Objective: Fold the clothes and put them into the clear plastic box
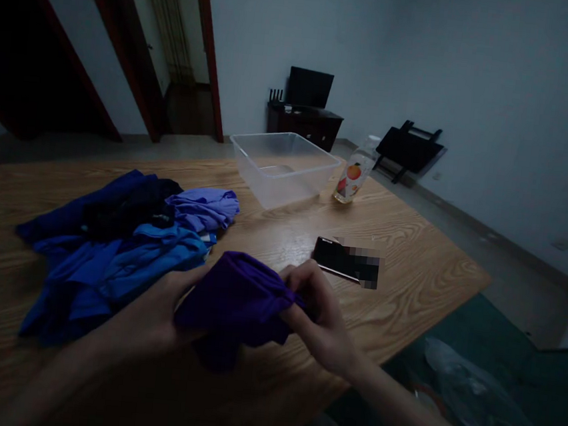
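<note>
Between my two hands, above the near part of the table, is a bunched piece of dark purple cloth; its kind of garment cannot be made out. My left hand grips its left side, with the fingers partly hidden behind the fabric. At the right end, my right hand pinches an edge of the cloth between thumb and fingers. A loose fold hangs below. To the left lies a heap of blue clothes, with a black piece and a lavender piece on it.
A clear plastic bin stands at the table's far side, beside a bottle with a fruit label. A dark phone, partly blurred out, lies beyond my right hand. A clear plastic bag rests on the green seat at right.
</note>
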A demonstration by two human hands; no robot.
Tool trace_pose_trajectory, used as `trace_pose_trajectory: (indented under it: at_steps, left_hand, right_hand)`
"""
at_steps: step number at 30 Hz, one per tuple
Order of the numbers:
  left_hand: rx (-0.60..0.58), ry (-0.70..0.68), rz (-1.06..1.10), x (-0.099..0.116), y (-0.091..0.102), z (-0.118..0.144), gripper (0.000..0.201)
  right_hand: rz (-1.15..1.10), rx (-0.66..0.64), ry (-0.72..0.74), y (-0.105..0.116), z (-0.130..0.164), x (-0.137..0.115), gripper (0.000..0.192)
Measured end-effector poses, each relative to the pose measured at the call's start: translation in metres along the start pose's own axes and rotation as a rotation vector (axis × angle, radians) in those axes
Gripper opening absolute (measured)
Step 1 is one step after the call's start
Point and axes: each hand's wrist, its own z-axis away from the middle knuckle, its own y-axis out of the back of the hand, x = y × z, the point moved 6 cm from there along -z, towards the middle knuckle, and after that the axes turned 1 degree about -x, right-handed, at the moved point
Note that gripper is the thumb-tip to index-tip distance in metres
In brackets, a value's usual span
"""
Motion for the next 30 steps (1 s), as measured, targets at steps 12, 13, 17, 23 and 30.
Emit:
trace_pose_trajectory:
  at_steps: [12,13,17,23,30]
  left_hand:
    - [-0.101,0.170,0.093,-0.061,-0.041,-0.025,0.055]
    - [-0.034,0.154,-0.032,-0.064,-0.040,-0.026,0.058]
    - [0.163,-0.066,-0.341,-0.041,-0.038,-0.017,0.060]
    - [0.092,-0.239,-0.531,-0.025,-0.086,-0.005,0.094]
    - [0.104,-0.217,-0.570,-0.030,-0.098,-0.006,0.098]
  right_hand:
    - [0.883,0.005,-0.211,0.022,0.029,0.059,0.017]
    - [1.017,-0.015,-0.195,0.026,0.032,0.059,0.017]
    - [1.111,-0.046,-0.073,0.025,0.037,0.048,0.019]
    - [0.997,-0.226,0.071,-0.004,0.028,0.061,0.013]
    - [0.908,-0.270,0.216,-0.015,0.054,0.053,0.013]
